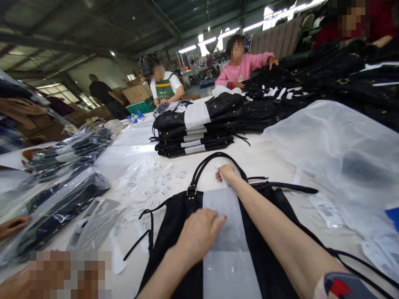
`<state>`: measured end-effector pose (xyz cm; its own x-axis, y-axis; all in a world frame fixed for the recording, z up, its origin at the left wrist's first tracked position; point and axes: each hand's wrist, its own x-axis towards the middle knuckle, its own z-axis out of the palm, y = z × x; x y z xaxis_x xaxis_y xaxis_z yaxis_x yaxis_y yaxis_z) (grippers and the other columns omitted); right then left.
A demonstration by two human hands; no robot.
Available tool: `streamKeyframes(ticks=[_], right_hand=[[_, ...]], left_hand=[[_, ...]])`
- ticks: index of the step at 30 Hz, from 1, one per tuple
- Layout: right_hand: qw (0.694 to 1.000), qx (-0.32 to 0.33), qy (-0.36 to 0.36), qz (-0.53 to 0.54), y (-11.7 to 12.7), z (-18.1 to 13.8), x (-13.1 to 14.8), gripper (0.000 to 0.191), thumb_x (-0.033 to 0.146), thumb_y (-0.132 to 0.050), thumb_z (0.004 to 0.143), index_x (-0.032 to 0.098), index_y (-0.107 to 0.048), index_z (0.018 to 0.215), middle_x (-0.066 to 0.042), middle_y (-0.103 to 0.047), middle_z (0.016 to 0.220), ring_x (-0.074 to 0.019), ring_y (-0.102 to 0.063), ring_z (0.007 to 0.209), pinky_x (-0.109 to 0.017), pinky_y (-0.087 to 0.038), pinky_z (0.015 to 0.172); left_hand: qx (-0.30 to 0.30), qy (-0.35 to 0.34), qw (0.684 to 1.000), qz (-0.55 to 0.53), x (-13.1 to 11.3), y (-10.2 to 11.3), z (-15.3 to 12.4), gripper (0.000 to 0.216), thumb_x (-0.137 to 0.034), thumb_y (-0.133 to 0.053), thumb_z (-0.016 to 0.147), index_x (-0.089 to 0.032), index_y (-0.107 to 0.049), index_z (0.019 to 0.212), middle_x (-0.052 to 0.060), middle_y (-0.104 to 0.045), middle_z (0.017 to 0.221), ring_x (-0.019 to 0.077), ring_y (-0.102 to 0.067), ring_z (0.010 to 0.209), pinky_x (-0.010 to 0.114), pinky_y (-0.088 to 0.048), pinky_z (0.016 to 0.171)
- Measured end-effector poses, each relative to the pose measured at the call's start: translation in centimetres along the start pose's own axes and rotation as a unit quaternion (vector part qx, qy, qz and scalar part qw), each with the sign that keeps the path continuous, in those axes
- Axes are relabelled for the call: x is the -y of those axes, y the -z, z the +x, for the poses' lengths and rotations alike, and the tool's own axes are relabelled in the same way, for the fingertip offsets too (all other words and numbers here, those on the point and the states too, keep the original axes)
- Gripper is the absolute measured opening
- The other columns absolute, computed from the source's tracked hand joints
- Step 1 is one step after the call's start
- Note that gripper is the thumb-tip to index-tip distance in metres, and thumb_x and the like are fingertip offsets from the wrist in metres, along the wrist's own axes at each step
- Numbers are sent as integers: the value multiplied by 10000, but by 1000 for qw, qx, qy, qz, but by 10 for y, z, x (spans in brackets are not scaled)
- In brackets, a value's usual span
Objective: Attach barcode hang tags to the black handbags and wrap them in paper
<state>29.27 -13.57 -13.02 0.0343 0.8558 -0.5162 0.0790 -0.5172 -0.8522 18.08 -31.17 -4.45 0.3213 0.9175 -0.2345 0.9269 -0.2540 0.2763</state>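
A black handbag (174, 216) lies flat on the white table in front of me, its looped handles (215, 156) pointing away. A translucent white wrapping band (229, 257) runs lengthwise down its middle. My left hand (199, 232) rests on the bag at the band's left edge, thumb apart from the fingers, some fingertips hidden. Inside the handle loop, my right hand (227, 173) is closed around a narrow white strip (225, 181), just beyond the bag's top edge. Thin black cords hang off both sides of the bag.
Stacked black bags (193, 128) with white bands stand beyond the handles. Loose white tags (149, 178) lie scattered left, near plastic-wrapped bags (68, 199) and another person's hand (14, 226). Clear plastic sheeting (330, 145) covers the right side. Co-workers (240, 66) stand across the table.
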Motion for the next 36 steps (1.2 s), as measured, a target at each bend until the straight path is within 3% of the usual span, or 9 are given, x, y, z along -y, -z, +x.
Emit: streamKeyframes(ticks=[3,5,8,12,15,20,24,29,36], right_hand=[[999,0,-11,38,4,4,-3,218,256,-463,882,95,-549,762,40,-523,539,-44,-468,402,-168,-400,402],[998,-1,-6,60,5,4,-2,212,168,-446,861,90,-536,685,24,-495,436,-71,-455,338,-185,-376,357],[996,-5,-1,86,4,7,-3,206,99,-409,821,102,-516,645,8,-470,363,-103,-444,285,-205,-351,312],[994,-13,-4,112,1,13,-7,161,72,-380,801,112,-503,704,11,-488,382,-118,-460,285,-211,-351,298],[993,-16,-13,120,1,17,-9,148,80,-376,806,115,-490,718,11,-492,393,-116,-445,273,-217,-351,293],[990,-16,1,143,3,12,-5,105,99,-377,826,137,-458,771,30,-504,439,-91,-453,306,-189,-343,309],[983,-8,50,177,7,2,0,71,173,-408,847,166,-462,801,51,-523,511,-60,-456,356,-162,-338,341],[953,55,139,262,13,-7,10,95,258,-485,801,165,-499,813,39,-559,572,-46,-454,393,-155,-320,370],[929,103,195,298,21,-28,44,54,175,-552,691,130,-526,705,16,-557,531,-44,-412,374,-171,-269,361]], left_hand=[[-120,40,992,29,23,35,79,363,-339,-364,869,-127,-585,1063,125,-610,1042,224,-545,1013,324,-403,884],[-138,59,987,54,41,39,137,329,-272,-432,833,-109,-554,1091,145,-585,1074,236,-526,1040,319,-397,886],[-131,88,985,74,57,24,208,377,-198,-476,788,-71,-484,1142,180,-543,1129,252,-492,1088,322,-392,889],[-121,68,988,74,58,-3,253,430,-132,-421,786,-105,-406,1215,169,-512,1170,258,-474,1105,356,-387,889],[-122,52,988,83,56,-3,262,344,-109,-353,799,-115,-477,1119,171,-512,1145,280,-468,1095,398,-376,884],[-102,31,993,50,53,32,254,272,-109,-385,775,-127,-497,1023,118,-580,986,192,-553,886,283,-421,761],[-42,-7,994,-97,42,54,226,153,-264,-444,791,-155,-521,865,29,-573,709,130,-513,608,227,-390,543],[-39,31,957,-287,28,65,196,493,-564,-298,827,-152,-521,674,-7,-445,452,84,-367,378,201,-247,376],[-53,64,898,-433,17,88,176,405,-479,-436,794,-134,-564,625,12,-473,380,69,-353,296,188,-192,329]])
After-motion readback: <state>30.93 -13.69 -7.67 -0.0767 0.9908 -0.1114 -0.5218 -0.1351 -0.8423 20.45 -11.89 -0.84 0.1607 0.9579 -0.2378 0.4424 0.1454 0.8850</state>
